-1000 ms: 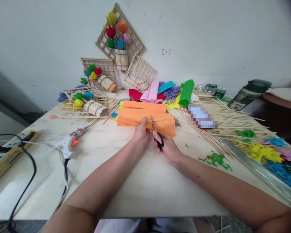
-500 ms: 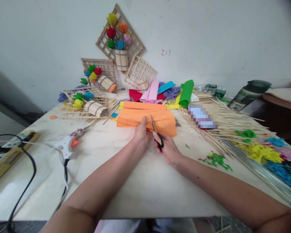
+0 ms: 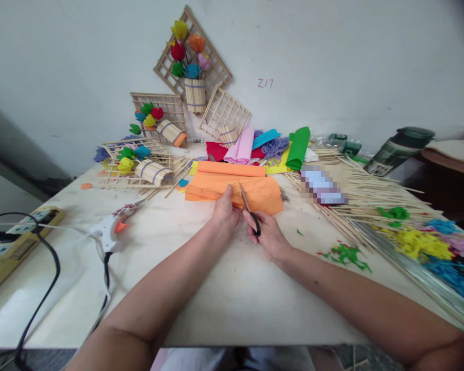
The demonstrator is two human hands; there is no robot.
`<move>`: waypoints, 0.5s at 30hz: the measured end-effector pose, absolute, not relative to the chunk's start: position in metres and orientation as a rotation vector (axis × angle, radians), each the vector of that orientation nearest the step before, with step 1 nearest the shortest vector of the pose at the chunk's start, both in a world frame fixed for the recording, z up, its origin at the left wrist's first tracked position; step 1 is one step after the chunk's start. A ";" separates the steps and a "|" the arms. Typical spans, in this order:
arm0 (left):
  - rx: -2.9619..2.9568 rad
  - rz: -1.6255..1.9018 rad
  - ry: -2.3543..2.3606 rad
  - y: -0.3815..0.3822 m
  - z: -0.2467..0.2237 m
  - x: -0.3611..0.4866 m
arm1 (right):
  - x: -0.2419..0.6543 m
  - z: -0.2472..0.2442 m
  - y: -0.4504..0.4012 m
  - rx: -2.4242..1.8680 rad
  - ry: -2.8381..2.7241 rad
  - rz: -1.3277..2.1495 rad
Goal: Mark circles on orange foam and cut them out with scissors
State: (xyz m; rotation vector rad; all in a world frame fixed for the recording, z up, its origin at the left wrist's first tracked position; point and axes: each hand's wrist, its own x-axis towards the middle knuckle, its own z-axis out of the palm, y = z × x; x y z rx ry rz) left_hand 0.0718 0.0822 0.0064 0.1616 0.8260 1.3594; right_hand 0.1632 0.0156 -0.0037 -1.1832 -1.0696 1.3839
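An orange sheet of crepe paper (image 3: 212,181), with outlines drawn on it, lies across the middle of the table, its far edge rolled. My left hand (image 3: 225,210) grips its near edge, thumb on top and the other fingers underneath. In my right hand (image 3: 268,234) is a pair of black-handled scissors (image 3: 257,224), fingers closed through the handles. The scissor blades lie at the paper just right of my left thumb; whether they are parted is hard to make out.
A glue gun (image 3: 110,232) and a power strip (image 3: 19,237) with cords lie left. Behind are stick lattices with paper flowers (image 3: 143,111) and coloured paper rolls (image 3: 297,148). Thin wooden sticks (image 3: 379,188), green scraps (image 3: 348,255) and a dark bottle (image 3: 400,149) are right.
Both hands stay at nearly the same spot on the orange paper. The paper's right part looks slightly flatter, and the scissors have shifted barely at all.
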 end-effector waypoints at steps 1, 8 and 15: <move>0.159 1.359 0.836 0.082 0.008 0.072 | 0.163 -0.003 0.016 -1.183 -1.072 1.380; 0.167 1.465 0.910 0.081 0.016 0.074 | 0.164 -0.002 0.015 -1.172 -1.071 1.371; 0.168 1.495 0.903 0.081 0.014 0.071 | 0.165 -0.003 0.016 -1.186 -1.030 1.439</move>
